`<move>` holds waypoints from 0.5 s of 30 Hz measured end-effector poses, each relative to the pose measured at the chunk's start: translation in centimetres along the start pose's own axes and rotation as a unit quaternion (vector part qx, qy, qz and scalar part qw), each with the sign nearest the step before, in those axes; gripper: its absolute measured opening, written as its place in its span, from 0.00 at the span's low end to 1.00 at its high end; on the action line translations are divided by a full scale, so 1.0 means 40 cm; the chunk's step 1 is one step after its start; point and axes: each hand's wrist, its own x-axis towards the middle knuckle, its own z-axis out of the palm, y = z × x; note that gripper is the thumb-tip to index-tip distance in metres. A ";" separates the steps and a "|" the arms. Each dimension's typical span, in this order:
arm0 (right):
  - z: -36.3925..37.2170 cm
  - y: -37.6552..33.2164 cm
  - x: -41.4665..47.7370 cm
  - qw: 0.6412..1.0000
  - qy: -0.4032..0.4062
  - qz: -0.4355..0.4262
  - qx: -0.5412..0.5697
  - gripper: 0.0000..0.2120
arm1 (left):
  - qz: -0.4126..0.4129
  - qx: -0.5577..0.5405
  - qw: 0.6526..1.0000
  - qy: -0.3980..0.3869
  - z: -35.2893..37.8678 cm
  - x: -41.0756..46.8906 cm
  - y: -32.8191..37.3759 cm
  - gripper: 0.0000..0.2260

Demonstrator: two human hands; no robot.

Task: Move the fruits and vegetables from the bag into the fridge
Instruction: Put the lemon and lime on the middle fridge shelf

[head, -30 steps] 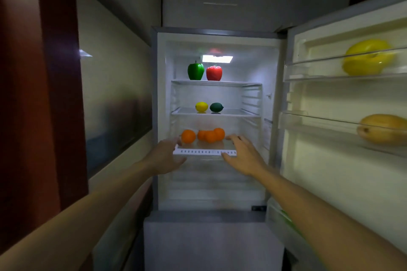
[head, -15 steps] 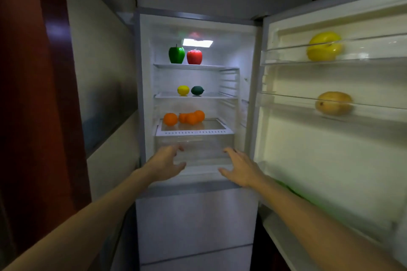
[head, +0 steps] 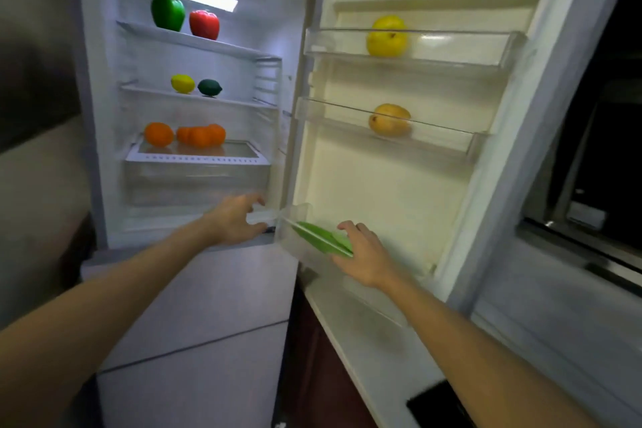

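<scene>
Right grip [head: 361,254] lies on the outer end of a long green vegetable [head: 321,236] in the lowest door bin [head: 291,247]. Its fingers are laid over the piece, but whether they close round it cannot be told from this view. Left grip [head: 239,219] is loosely curled and holds nothing that shows. It sits at the lower right corner of the fridge [head: 100,115] compartment, just beside the hinge end of that bin and below the clear drawer [head: 198,181]. Relation noted: the vegetable's long axis runs along the bin, from the hinge end toward the right grip, so the piece lies under and to the left of that grip. The right grip is plainly the nearer; the left stands just off the far tip. Judgement: this item is being seated in the door, and any settling calls for a slide along the bin's length, not across it. Stock on the shelves: green pepper [head: 167,12] and red pepper [head: 204,24] on the top shelf [head: 225,45]; lemon [head: 182,83] and lime [head: 209,87] on the middle shelf [head: 236,101]; oranges [head: 158,134] on the drawer's cover. One yellow fruit [head: 386,35] sits in the upper door bin [head: 451,49], and one tan fruit [head: 389,120] in the middle door bin [head: 441,139]. Bag not in view; what remains in it cannot be judged.
</scene>
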 end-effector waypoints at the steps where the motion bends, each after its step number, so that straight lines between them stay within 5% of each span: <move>1: -0.020 0.028 -0.024 1.000 0.004 0.011 -0.002 0.28 | 0.009 -0.006 1.000 -0.009 0.014 -0.003 0.034 0.21; 15: -0.285 0.344 -0.456 0.991 0.040 0.125 0.012 0.30 | 0.119 -0.026 0.991 -0.055 0.225 -0.083 0.512 0.21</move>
